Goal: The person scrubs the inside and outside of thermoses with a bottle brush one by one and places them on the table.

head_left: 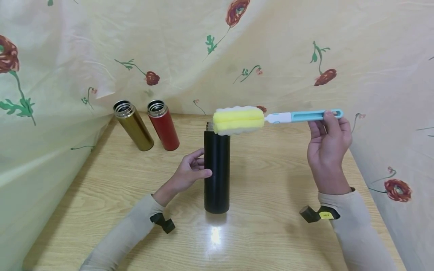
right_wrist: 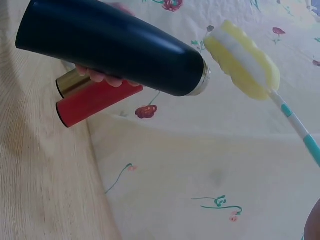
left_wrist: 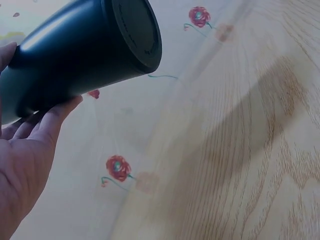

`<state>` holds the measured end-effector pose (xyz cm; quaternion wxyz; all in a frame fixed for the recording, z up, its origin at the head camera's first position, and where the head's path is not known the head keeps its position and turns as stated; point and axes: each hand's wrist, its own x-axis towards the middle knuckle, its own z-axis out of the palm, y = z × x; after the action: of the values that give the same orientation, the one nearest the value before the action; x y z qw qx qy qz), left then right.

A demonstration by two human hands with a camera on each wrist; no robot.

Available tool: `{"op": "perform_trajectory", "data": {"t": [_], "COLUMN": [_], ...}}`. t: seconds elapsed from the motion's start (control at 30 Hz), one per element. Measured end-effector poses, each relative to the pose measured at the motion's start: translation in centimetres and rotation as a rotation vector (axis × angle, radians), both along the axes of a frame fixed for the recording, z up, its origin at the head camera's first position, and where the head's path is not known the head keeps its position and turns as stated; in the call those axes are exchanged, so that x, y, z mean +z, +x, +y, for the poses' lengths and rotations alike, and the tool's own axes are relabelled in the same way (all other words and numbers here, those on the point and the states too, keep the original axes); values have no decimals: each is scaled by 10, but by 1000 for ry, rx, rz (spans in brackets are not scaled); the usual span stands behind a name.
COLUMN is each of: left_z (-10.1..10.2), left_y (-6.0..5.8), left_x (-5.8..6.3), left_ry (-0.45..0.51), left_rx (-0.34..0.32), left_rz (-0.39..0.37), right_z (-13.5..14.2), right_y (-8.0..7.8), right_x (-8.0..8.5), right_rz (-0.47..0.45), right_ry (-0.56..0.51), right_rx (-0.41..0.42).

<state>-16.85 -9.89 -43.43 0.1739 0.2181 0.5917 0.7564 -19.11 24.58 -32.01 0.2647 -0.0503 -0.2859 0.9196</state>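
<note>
My left hand (head_left: 190, 171) grips a tall black thermos bottle (head_left: 217, 177) round its side, with the thumb across the front. The bottle's underside shows in the left wrist view, raised off the table. At its top is a bare metal neck (right_wrist: 201, 82) with no lid on. My right hand (head_left: 329, 145) pinches the end of a light blue and white handle (head_left: 308, 116) belonging to a bottle brush. The brush's yellow and white sponge head (head_left: 239, 120) points left and overlaps the bottle's mouth in the head view; from the right wrist it sits just beyond the neck.
Back left on the wooden table (head_left: 264, 226) stand a gold thermos bottle (head_left: 135, 128) and a red thermos bottle (head_left: 165, 128), both lidless. Flower-patterned cloth (head_left: 190, 45) hangs behind and along both sides.
</note>
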Motion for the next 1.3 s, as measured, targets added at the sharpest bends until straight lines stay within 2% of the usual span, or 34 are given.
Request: {"op": "perform_trajectory", "data": {"t": [0.27,0.7,1.03,1.3], "left_z": [0,-3,-4,-7], "left_y": [0,-2,-4,-7], "left_x": [1,0,2,1], "left_ry": [48,62,92,167], "left_rx": [-4,12,16,5], "left_rz": [-24,-8,-43,-60], "right_z": [-2,-4,-7,-10], "right_y": [0,6,18,33], "right_x": [-3,-15,-30,-44], "right_rz": [-50,-124,-130,-164], "right_ry": [-41,-36,-5,52], "right_rx": [65,104,134,165]}}
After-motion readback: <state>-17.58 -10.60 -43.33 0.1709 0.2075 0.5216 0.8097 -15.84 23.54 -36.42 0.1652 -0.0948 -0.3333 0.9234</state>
